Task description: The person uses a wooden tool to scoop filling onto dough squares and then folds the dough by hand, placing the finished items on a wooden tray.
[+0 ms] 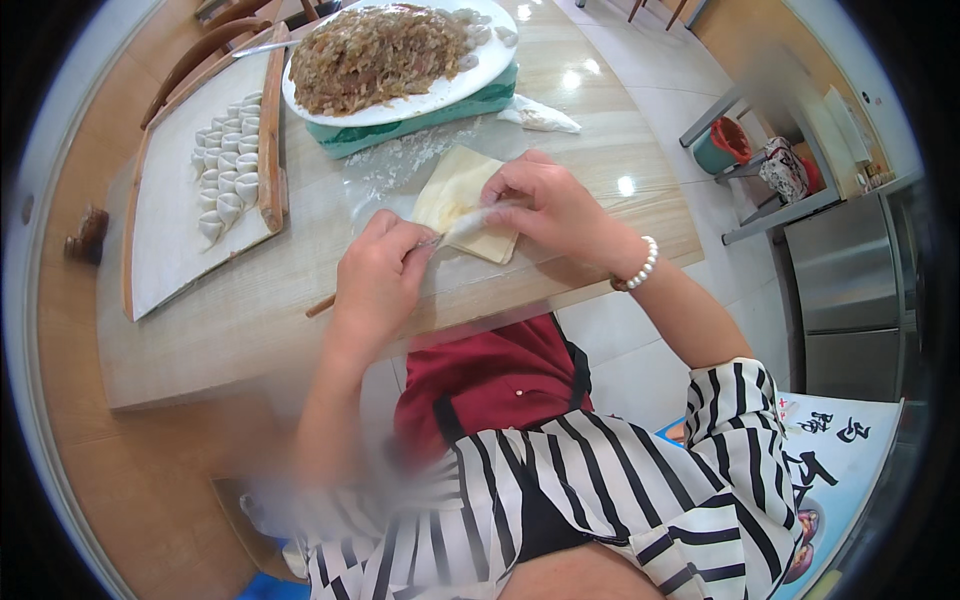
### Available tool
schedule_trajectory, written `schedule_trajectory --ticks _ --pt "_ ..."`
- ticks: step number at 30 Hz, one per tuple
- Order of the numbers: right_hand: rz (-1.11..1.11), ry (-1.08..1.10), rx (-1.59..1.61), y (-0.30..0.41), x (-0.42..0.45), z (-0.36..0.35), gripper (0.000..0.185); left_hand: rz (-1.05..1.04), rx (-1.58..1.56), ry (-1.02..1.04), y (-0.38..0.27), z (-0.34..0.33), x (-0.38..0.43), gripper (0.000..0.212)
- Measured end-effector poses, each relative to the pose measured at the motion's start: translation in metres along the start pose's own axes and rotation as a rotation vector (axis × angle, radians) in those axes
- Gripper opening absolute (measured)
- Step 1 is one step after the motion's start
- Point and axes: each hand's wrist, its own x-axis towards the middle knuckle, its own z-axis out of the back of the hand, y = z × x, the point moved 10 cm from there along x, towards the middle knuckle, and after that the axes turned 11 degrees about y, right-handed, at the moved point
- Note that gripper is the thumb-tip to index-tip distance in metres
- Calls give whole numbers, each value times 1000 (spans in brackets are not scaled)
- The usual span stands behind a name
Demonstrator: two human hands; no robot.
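My left hand (381, 266) is closed around a thin tool whose brown, stick-like end (321, 305) sticks out behind the palm. Its fingertips also meet one end of a whitish folded dough wrapper (472, 223). The wrapper's other end is pinched between the thumb and fingers of my right hand (546, 196); motion blurs it, and any filling inside is hidden. Directly beneath lies a stack of pale yellow square wrappers (461, 180), on a clear plastic sheet (375, 191) dusted with flour.
Beyond the stack, a white oval platter (420, 107) heaped with minced filling (375, 56) rests on a green box (405, 131). A crumpled white tissue (540, 116) lies beside it. Left stands a wood-rimmed tray (172, 202) with several folded dumplings (229, 161). The table's near edge (517, 309) is close.
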Motion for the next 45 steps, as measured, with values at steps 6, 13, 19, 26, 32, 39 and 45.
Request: schedule_trajectory --ticks 6,13,19,26,32,39,45 --pt "-34 -303 -405 17 3 10 22 146 -200 113 24 -4 10 11" --pt "-621 -83 923 -30 -38 -38 31 270 -390 143 25 -4 7 9" --pt "-225 -379 1280 -4 -13 -52 27 87 -299 -48 -12 -7 1 7" --pt "-156 -684 1202 -16 -20 -17 41 20 -124 -142 -23 12 -28 6" --pt "1 -574 1231 35 3 -52 42 396 -1559 -373 6 -28 -34 11" --pt "-102 -530 1425 28 -7 -54 37 219 -1691 -449 55 -29 -30 7" --pt "-300 -401 1102 17 -6 -53 28 352 -1823 -678 49 -8 -36 12"
